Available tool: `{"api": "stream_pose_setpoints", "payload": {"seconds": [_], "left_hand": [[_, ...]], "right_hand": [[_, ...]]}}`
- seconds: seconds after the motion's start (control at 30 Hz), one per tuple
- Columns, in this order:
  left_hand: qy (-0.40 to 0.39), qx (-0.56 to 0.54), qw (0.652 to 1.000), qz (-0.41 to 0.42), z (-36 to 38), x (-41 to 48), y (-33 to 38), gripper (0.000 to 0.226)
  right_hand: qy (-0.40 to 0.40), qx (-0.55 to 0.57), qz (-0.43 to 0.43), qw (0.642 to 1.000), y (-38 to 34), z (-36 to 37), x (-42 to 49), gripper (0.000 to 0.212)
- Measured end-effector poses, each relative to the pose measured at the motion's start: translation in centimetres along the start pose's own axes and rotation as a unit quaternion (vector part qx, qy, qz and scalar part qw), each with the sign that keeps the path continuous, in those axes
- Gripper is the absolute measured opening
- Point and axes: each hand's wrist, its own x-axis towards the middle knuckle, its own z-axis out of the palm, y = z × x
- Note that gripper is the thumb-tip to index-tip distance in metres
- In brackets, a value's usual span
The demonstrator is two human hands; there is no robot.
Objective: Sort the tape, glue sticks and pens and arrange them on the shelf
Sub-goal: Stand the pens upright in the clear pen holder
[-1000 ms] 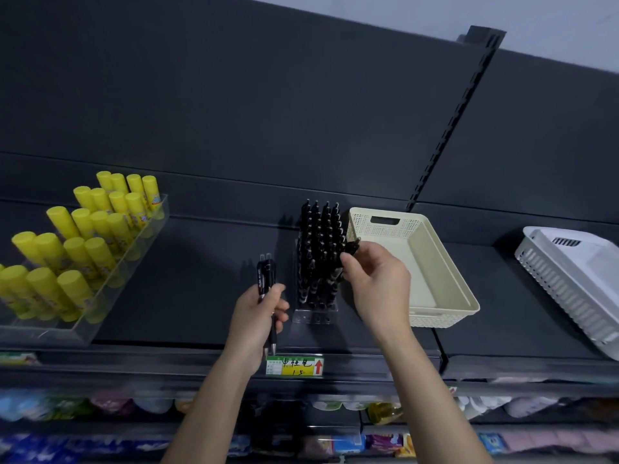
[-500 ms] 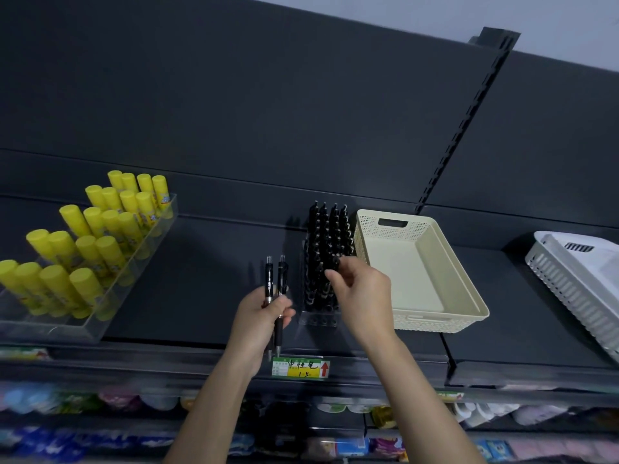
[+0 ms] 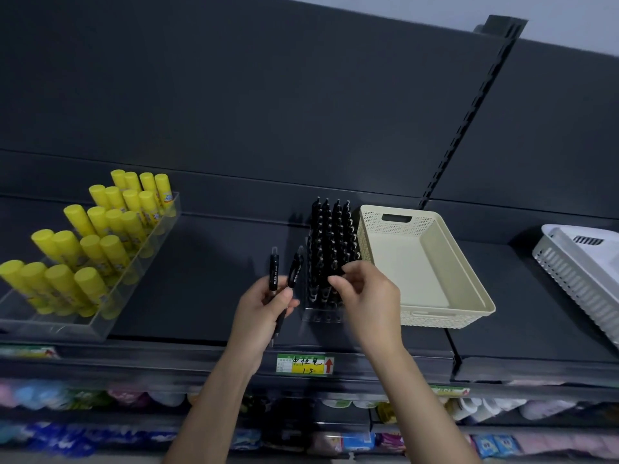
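Desk: Pens first. Where do they stand?

Photographer: Black pens (image 3: 330,236) stand upright in tight rows in the pen rack (image 3: 321,317) on the dark shelf (image 3: 207,296), clicker ends up, likely so a shopper can pull one out. Glue sticks (image 3: 100,236) stand in a clear tray (image 3: 67,324) well left of the pen rack. A cream basket (image 3: 432,317) sits just right of it. No tape is in view.

Desk: And the hands?

Photographer: The left hand (image 3: 264,309), just left of the pen rack's front, is closed round two spare pens (image 3: 274,272), tips down, apparently as a ready supply. The right hand (image 3: 365,296) is at the pen rack's front right corner, fingers bent close together among the pen tops. Blur hides whether they pinch a pen or merely touch one. A price label (image 3: 304,363) hangs directly below the pen rack. By the look of it, the pen sorting is close to done.
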Motion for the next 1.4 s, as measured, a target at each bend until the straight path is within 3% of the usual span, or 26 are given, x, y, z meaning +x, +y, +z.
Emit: {"api": "stream_pose_setpoints", "payload": {"seconds": [0.17, 0.33, 0.43, 0.57, 0.73, 0.87, 1.07, 1.4], "left_hand": [[-0.111, 0.035, 0.992, 0.048, 1.3, -0.6, 0.8, 0.023], [-0.137, 0.052, 0.988, 0.053, 2.2, -0.7, 0.9, 0.022], [-0.123, 0.093, 0.986, 0.056, 2.4, -0.5, 0.9, 0.021], [-0.041, 0.130, 0.990, 0.043, 1.8, 0.2, 0.7, 0.018], [-0.006, 0.128, 0.992, -0.017, 1.1, 0.6, -0.1, 0.023], [-0.010, 0.129, 0.991, -0.035, 1.1, 0.8, -0.4, 0.035], [-0.023, 0.104, 0.994, -0.029, 0.7, 0.6, -0.3, 0.030], [-0.001, 0.135, 0.991, -0.017, 0.6, 0.4, -0.2, 0.015]], "right_hand": [[-0.102, 0.125, 0.045, 0.986, -0.9, -0.7, -0.2, 0.015], [-0.127, 0.134, 0.026, 0.983, -1.1, -1.3, -0.4, 0.026], [-0.106, 0.129, 0.021, 0.986, -0.9, -1.6, -0.5, 0.022], [-0.023, 0.137, 0.040, 0.990, -0.4, -2.4, 0.1, 0.016], [0.035, 0.016, 0.007, 0.999, 0.2, -2.8, 1.1, 0.016], [0.000, -0.059, -0.016, 0.998, 0.7, -1.6, 1.1, 0.009], [-0.058, -0.126, -0.015, 0.990, 1.2, -0.1, 0.4, 0.024], [-0.083, -0.158, -0.016, 0.984, 1.0, -0.4, 0.5, 0.023]]}}
